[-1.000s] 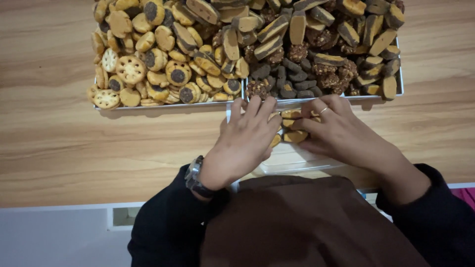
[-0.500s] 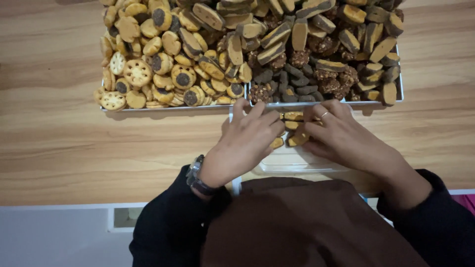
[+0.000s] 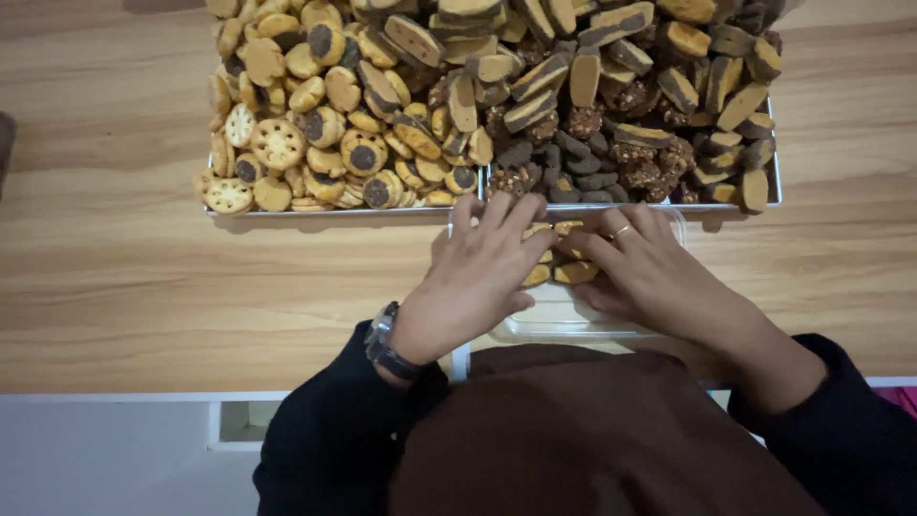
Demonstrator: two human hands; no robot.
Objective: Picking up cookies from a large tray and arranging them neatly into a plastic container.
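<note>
On the wooden tabletop [image 3: 115, 277], both hands, left [image 3: 480, 272] and right [image 3: 650, 272], press flat on a few yellow-brown oblong cookies [image 3: 573, 271] inside a clear plastic container [image 3: 573, 320]; its near half remains unfilled.

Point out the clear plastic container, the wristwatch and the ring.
clear plastic container [image 3: 573, 320]: head view, on its bare near wall below the hands.
wristwatch [image 3: 384, 346]: head view, on its band at the left wrist.
ring [image 3: 622, 229]: head view, on the band around a right-hand finger.
</note>
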